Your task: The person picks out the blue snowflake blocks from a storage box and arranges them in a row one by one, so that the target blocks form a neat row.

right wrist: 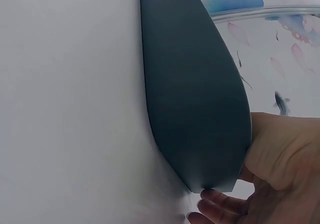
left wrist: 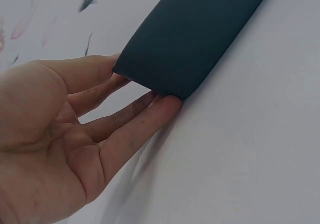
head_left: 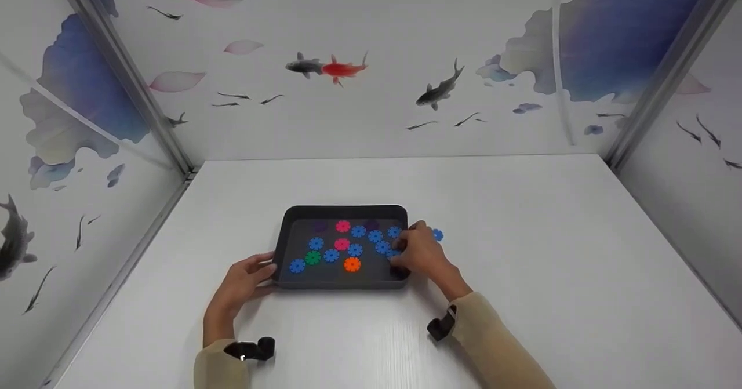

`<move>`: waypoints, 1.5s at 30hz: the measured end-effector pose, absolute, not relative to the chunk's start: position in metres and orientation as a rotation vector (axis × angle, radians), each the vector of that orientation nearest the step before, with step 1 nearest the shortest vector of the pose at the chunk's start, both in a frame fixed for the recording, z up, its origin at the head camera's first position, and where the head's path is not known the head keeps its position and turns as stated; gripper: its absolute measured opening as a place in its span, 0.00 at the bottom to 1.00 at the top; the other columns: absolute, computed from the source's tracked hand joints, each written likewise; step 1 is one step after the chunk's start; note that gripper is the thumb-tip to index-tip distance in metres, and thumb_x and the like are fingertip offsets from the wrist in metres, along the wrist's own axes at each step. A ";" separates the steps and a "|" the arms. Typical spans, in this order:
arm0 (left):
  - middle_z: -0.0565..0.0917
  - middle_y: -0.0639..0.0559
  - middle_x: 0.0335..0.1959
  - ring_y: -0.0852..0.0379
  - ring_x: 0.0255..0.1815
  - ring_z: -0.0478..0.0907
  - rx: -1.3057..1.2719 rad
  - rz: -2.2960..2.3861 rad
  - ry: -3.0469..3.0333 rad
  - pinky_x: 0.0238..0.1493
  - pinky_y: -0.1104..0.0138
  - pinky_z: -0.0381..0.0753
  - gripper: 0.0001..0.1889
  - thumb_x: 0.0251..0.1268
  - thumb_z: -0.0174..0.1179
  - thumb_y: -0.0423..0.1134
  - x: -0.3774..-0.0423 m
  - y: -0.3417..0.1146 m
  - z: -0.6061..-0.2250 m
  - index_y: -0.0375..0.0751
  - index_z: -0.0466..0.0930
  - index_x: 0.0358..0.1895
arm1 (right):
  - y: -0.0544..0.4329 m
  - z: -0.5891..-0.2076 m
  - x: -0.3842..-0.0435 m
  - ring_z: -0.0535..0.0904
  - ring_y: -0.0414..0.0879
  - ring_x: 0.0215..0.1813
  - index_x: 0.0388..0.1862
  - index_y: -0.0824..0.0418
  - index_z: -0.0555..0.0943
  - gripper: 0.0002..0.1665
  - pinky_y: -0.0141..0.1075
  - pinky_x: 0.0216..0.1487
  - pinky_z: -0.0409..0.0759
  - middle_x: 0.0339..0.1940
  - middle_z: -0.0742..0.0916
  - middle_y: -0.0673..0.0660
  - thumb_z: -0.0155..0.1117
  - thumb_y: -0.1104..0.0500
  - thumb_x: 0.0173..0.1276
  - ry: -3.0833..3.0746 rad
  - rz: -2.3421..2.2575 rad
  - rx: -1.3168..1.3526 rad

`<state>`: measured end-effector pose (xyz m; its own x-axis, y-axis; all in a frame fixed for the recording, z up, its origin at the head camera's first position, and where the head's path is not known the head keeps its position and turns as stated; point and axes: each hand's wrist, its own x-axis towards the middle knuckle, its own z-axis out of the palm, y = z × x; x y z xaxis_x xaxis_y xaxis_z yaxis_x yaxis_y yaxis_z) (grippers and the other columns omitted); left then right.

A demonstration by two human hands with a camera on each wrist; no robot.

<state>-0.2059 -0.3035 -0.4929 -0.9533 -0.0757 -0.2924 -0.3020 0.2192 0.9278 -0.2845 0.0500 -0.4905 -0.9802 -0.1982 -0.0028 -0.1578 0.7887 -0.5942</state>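
Observation:
A shallow dark grey tray (head_left: 340,283) sits on the white table, holding several toothed plastic discs, mostly blue, such as a blue disc (head_left: 297,266). Among them are a green disc (head_left: 313,257), an orange disc (head_left: 352,264) and two pink discs, one a pink disc (head_left: 342,226). My left hand (head_left: 242,282) grips the tray's left side; in the left wrist view its thumb is at the rim and fingertips touch the lower edge. With thumb over the right wall and other fingers outside, my right hand (head_left: 422,253) holds the tray; its thumb tip is hidden in the right wrist view.
One blue disc (head_left: 437,235) lies outside the tray, just beyond my right hand. White panels printed with fish and petals, such as the back panel (head_left: 371,128), enclose the table (head_left: 550,250) at the back and both sides.

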 end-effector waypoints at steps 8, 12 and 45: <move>0.66 0.31 0.74 0.35 0.74 0.67 -0.335 1.829 2.296 0.67 0.51 0.79 0.26 0.76 0.56 0.36 -0.208 -0.304 -0.494 0.36 0.65 0.74 | 0.053 -0.487 -0.287 0.71 0.57 0.63 0.37 0.59 0.88 0.14 0.50 0.58 0.83 0.63 0.75 0.64 0.79 0.55 0.53 2.901 -1.020 -0.299; 0.65 0.30 0.75 0.35 0.74 0.67 -0.334 1.825 2.298 0.66 0.51 0.80 0.27 0.76 0.56 0.36 -0.207 -0.303 -0.495 0.35 0.65 0.74 | 0.055 -0.480 -0.287 0.71 0.59 0.65 0.38 0.60 0.89 0.14 0.51 0.58 0.83 0.63 0.76 0.65 0.78 0.57 0.52 2.941 -1.048 -0.355; 0.67 0.32 0.74 0.36 0.73 0.68 -0.340 1.823 2.307 0.66 0.53 0.80 0.27 0.75 0.57 0.38 -0.206 -0.305 -0.495 0.37 0.65 0.74 | 0.113 -0.463 -0.307 0.75 0.56 0.56 0.49 0.63 0.84 0.20 0.49 0.54 0.80 0.50 0.84 0.62 0.71 0.55 0.60 2.927 -1.227 -0.221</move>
